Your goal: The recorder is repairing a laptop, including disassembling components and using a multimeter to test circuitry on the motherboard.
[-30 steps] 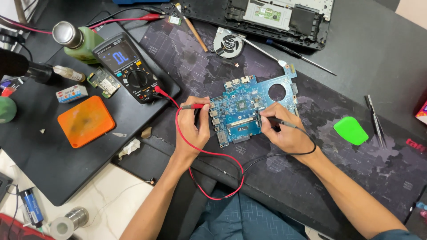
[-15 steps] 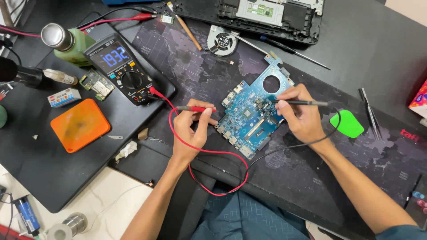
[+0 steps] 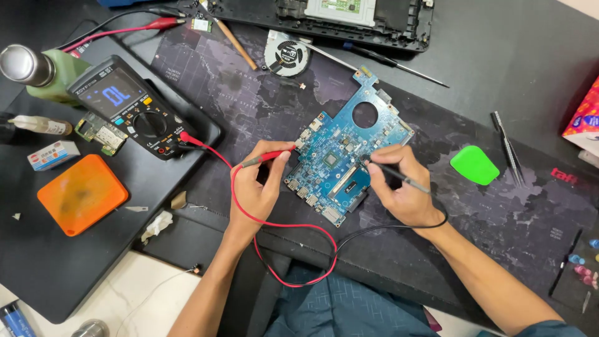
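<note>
Hands first: our left hand [image 3: 256, 187] grips the red probe [image 3: 269, 157], our right hand [image 3: 402, 187] grips the black probe [image 3: 394, 175], both tips on the blue board [image 3: 343, 159] lying on the desk [image 3: 499, 50]. A slipping tip could touch two tiny parts together.

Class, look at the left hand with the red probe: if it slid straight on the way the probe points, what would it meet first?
Most likely the left edge of the blue circuit board: the left hand aims the red probe rightward at it, tip almost there; height is unclear.
</note>
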